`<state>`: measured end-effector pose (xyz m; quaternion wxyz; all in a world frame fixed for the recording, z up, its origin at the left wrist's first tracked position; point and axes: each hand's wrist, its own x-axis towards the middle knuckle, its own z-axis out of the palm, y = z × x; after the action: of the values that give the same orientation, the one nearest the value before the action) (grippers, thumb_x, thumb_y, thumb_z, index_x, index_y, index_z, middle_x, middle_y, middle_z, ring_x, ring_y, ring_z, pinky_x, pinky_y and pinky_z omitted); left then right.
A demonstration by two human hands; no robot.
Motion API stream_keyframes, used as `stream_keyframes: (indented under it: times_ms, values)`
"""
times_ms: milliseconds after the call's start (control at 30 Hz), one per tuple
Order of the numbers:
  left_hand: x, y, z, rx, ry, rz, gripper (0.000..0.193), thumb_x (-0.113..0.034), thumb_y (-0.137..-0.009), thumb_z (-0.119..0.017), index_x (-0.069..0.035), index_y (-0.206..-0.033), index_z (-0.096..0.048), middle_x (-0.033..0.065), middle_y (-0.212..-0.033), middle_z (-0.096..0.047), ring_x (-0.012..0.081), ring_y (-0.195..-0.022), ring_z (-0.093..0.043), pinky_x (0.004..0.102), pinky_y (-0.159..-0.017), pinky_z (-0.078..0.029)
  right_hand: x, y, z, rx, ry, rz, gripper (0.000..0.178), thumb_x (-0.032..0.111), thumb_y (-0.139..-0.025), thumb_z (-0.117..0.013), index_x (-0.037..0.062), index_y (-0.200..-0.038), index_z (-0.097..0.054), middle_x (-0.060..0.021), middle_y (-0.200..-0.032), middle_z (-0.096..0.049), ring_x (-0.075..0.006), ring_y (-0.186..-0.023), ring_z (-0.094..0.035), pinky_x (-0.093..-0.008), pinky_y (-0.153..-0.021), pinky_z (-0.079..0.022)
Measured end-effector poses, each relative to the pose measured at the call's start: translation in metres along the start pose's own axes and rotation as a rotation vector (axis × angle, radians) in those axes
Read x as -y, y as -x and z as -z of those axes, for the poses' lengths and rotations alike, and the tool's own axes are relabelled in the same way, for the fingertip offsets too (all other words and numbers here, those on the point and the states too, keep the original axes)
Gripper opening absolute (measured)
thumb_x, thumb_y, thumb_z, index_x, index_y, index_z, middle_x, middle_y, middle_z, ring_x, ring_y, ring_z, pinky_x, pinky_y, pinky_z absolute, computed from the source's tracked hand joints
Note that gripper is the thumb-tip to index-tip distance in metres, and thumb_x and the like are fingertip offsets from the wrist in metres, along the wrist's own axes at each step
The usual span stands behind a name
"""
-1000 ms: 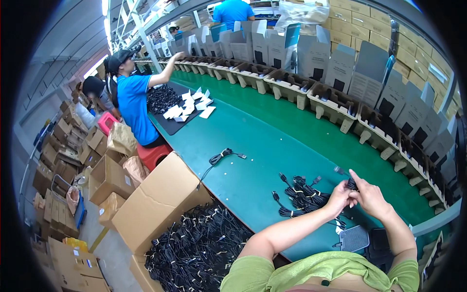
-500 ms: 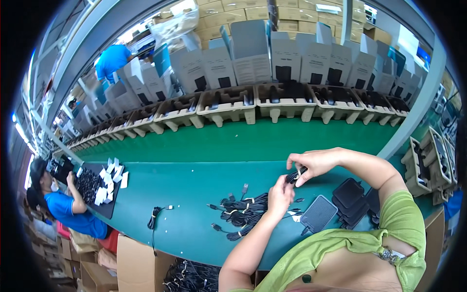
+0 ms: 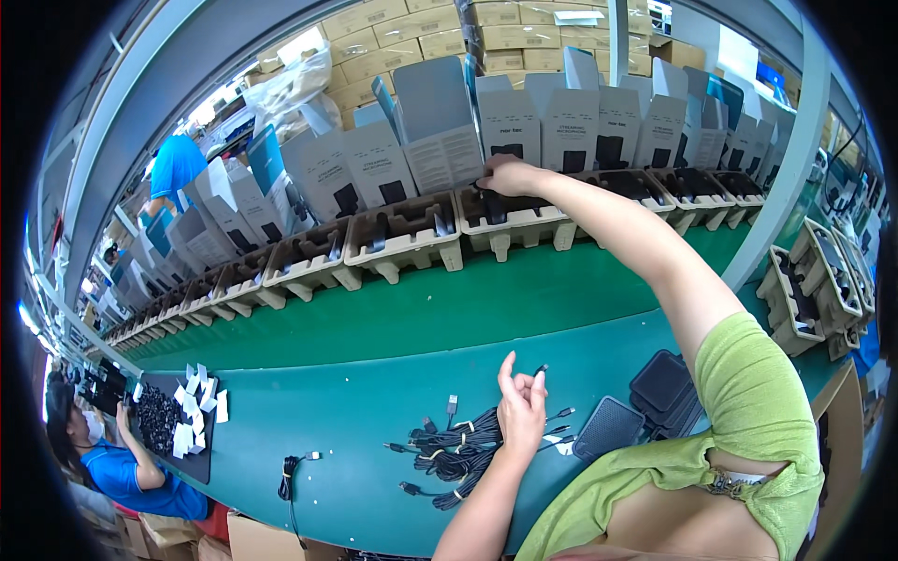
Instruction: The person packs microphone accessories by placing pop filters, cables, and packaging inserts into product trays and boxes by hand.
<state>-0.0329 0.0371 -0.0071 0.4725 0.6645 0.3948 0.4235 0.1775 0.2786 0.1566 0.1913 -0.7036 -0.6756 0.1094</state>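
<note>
Nearest, the light-green fabric sleeve of the person's top lies at the lower right. Just beyond, the left hand is raised above the bench, which has a smooth green surface, its index finger lifted and the others loosely curled. A small dark tip shows at its fingers; whether they are clamped on it cannot be told.

Right of this hand lie a flat, dark grey rectangular pad with rounded corners and some black rectangular pieces, overlapping. Just left of the hand, a group of black cable bundles, tied with pale bands, spreads its plugs outward. Farther left, near the bench edge, rests a single tied black cable.

Beyond the cables, the right arm stretches over the bench to a row of beige moulded-pulp trays. The right hand bends down over the rim of one, fingers bunched at a dark item, which is at that tray's back edge; whether they are closed on it cannot be told.

At the far left, a co-worker in a blue shirt is beside a dark mat bearing small black pieces and folded white cards. Behind the trays, upright grey-white cardboard boxes stand with raised flaps, and farther back brown cartons are stacked.
</note>
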Motion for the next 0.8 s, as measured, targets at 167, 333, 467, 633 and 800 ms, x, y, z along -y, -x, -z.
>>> stream_keyframes:
  times_ms: [167, 333, 467, 633, 800]
  values:
    - [0.004, 0.000, -0.002, -0.038, -0.073, -0.058, 0.055, -0.014, -0.087, -0.054, 0.002, -0.129, -0.023, 0.0044, -0.065, -0.056, 0.0149, -0.051, -0.055, 0.0271, -0.048, -0.043, 0.017, -0.027, -0.014, 0.157, 0.211, -0.168, 0.027, 0.017, -0.081, -0.053, 0.0005, -0.101, -0.061, -0.0190, -0.109, -0.059, -0.0312, -0.102, -0.057, -0.0361, -0.083, -0.046]
    - [0.009, 0.001, 0.000, -0.038, -0.137, -0.085, 0.055, -0.014, -0.087, -0.055, 0.003, -0.129, -0.024, 0.0040, -0.065, -0.056, 0.0146, -0.049, -0.054, 0.0284, -0.045, -0.043, 0.014, -0.046, -0.058, -0.031, 0.281, -0.079, 0.027, 0.012, -0.082, -0.047, 0.0010, -0.104, -0.060, -0.0191, -0.108, -0.059, -0.0317, -0.102, -0.057, -0.0377, -0.082, -0.048]
    - [0.002, -0.001, 0.001, 0.028, -0.211, -0.056, 0.054, -0.009, -0.088, -0.051, 0.002, -0.131, -0.020, 0.0043, -0.067, -0.055, 0.0096, -0.056, -0.054, 0.0220, -0.052, -0.043, 0.002, -0.061, -0.098, -0.212, 0.167, -0.225, 0.026, 0.015, -0.085, -0.046, 0.0001, -0.104, -0.056, -0.0189, -0.103, -0.061, -0.0308, -0.097, -0.060, -0.0368, -0.080, -0.048]
    - [0.008, -0.001, 0.003, -0.084, -0.102, -0.087, 0.057, -0.004, -0.084, -0.051, 0.004, -0.131, -0.019, 0.0039, -0.067, -0.052, 0.0153, -0.050, -0.053, 0.0282, -0.047, -0.044, 0.021, -0.050, -0.104, -0.304, -0.014, -0.281, 0.025, 0.019, -0.083, -0.050, -0.0005, -0.097, -0.059, -0.0205, -0.102, -0.061, -0.0333, -0.093, -0.060, -0.0394, -0.079, -0.047]
    - [0.008, -0.001, 0.011, -0.051, -0.152, -0.058, 0.058, 0.002, -0.085, -0.048, 0.002, -0.133, -0.015, 0.0046, -0.069, -0.053, 0.0104, -0.055, -0.053, 0.0226, -0.052, -0.043, 0.029, -0.035, -0.066, 0.121, 0.167, -0.124, 0.024, 0.019, -0.081, -0.051, 0.0033, -0.093, -0.066, -0.0168, -0.106, -0.061, -0.0319, -0.098, -0.059, -0.0374, -0.080, -0.047]
